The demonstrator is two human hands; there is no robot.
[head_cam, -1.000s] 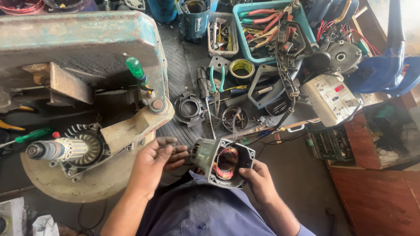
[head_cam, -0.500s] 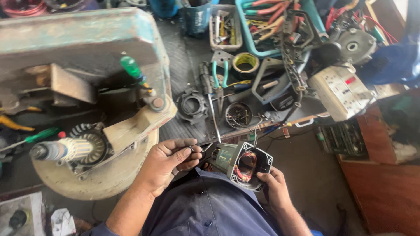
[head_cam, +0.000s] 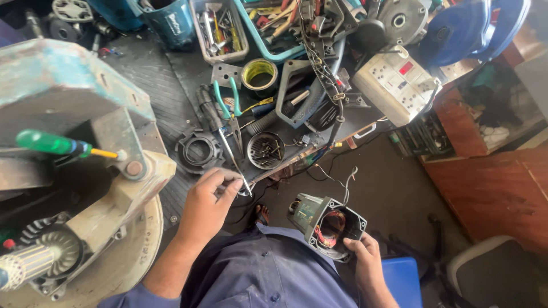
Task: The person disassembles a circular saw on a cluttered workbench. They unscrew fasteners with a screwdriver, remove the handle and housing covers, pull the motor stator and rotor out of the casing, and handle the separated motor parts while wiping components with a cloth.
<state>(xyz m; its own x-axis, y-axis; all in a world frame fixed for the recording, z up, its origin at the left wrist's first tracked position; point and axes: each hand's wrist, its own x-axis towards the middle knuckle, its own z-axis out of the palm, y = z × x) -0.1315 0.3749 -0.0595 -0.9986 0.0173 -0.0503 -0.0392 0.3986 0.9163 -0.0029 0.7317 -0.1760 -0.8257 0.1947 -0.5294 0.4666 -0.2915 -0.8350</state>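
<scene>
Cluttered and oily, the rubber-matted workbench [head_cam: 154, 85] fills the upper half of my view, with bare floor below it. At about five o'clock from centre, my right hand [head_cam: 365, 259] is closed on the lower rim of the motor housing [head_cam: 325, 225], a grey-green casting with copper windings showing through its open face and thin loose wires trailing up toward twelve o'clock. I judge it heavy for its size, rigid, and probably greasy; the windings and wires look fragile, so the outer rim or body is the place to grip, never the leads. At about nine o'clock from the housing, my left hand [head_cam: 208, 202] is pinched narrow on the end of a thin metal tool [head_cam: 233, 157] at the bench edge, beside a round tin of screws [head_cam: 265, 150] and green-handled pliers [head_cam: 228, 105]. That tool looks light, stiff and slippery.
</scene>
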